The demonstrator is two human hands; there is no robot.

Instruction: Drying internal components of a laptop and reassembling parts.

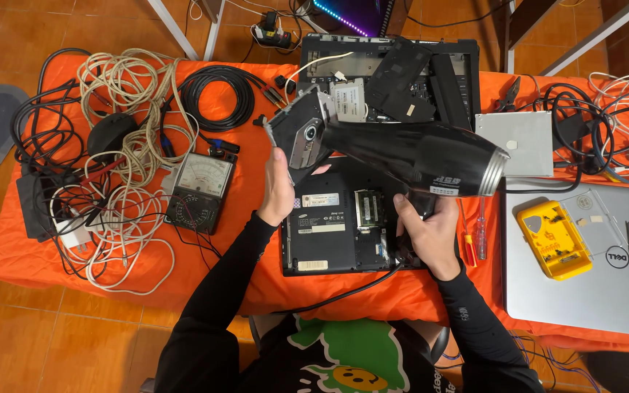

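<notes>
My right hand (425, 231) grips the handle of a black hair dryer (424, 156), whose nozzle points left. My left hand (278, 191) holds up a grey and black laptop part with a round opening (301, 133) right at the dryer's nozzle. Beneath both lies an upturned black laptop base (336, 231) with its inner boards showing. The dryer's black cord (343, 292) runs down off the table edge toward my body.
An orange cloth (242, 240) covers the table. Tangled cables (121, 145) and an analogue multimeter (202, 191) lie left. A second opened laptop shell (391, 69) sits behind. At right are a silver laptop (584, 291), a yellow box (553, 239), screwdrivers (473, 231) and a grey metal plate (516, 142).
</notes>
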